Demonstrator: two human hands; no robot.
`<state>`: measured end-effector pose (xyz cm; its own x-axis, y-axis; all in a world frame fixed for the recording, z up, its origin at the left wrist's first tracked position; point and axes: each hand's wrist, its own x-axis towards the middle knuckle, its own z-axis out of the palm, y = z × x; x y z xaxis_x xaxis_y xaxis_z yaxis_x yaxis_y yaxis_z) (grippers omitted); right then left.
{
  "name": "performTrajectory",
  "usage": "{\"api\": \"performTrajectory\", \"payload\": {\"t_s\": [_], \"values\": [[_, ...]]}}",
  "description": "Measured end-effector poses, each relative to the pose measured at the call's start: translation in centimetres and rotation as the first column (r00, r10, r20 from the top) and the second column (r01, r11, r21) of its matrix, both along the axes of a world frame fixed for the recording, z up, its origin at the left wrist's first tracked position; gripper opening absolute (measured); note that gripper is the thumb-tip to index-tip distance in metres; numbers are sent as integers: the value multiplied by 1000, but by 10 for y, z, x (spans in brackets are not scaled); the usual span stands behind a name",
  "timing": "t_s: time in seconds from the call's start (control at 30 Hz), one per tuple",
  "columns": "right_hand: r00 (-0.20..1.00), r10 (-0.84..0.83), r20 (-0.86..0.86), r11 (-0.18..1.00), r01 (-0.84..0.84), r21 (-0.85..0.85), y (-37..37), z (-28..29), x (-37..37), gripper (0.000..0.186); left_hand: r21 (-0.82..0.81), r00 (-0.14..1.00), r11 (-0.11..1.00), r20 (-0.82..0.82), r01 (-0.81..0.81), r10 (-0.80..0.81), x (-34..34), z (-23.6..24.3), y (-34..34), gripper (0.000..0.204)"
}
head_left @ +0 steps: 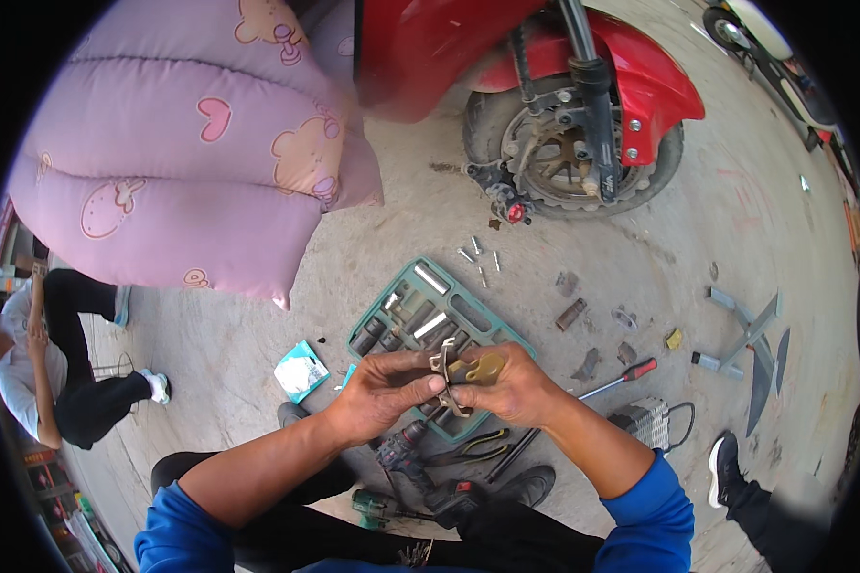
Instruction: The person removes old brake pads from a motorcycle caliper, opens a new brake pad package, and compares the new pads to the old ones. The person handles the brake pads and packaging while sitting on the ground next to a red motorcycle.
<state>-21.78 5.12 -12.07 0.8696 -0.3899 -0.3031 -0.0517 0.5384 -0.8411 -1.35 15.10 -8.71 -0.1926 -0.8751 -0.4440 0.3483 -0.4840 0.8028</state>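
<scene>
My left hand point(365, 401) pinches a thin, curved metal bracket point(446, 353) between thumb and fingers, holding it upright. From the other side, my right hand point(511, 392) grips a gold-coloured brake pad point(483, 369) against that bracket. Both parts are close together over an open green socket set case point(500, 328) on the ground. Dark and silver sockets point(430, 325) lie in its slots; my hands hide its near part. Beyond stands a red scooter point(430, 53) with its front wheel point(483, 129). A brake caliper point(505, 202) hangs beside the wheel hub.
Several bolts point(477, 245) lie beyond the case. At right are a red-handled screwdriver point(640, 371), rusty pieces point(571, 314) and a grey stand point(760, 349). A cordless drill point(406, 463) and pliers point(470, 449) lie near my legs. A person point(29, 353) sits at left; another's shoe point(724, 468) is right.
</scene>
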Motion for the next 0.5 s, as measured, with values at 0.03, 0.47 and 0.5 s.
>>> {"api": "performTrajectory", "payload": {"t_s": [0.03, 0.47, 0.5], "values": [[1000, -6, 1, 1000, 6, 21, 4, 6, 1, 15, -43, 1000, 999, -5, 6, -6, 1, 6, 1, 43], [791, -499, -354, 821, 562, 97, 22, 94, -12, 37, 364, 853, 849, -213, -383, 476, 15, 6, -16, 12], [798, -506, -326, 825, 558, 86, 28, 104, -9, 35, 413, 833, 822, -218, -393, 508, 8, 5, -20, 14]]}}
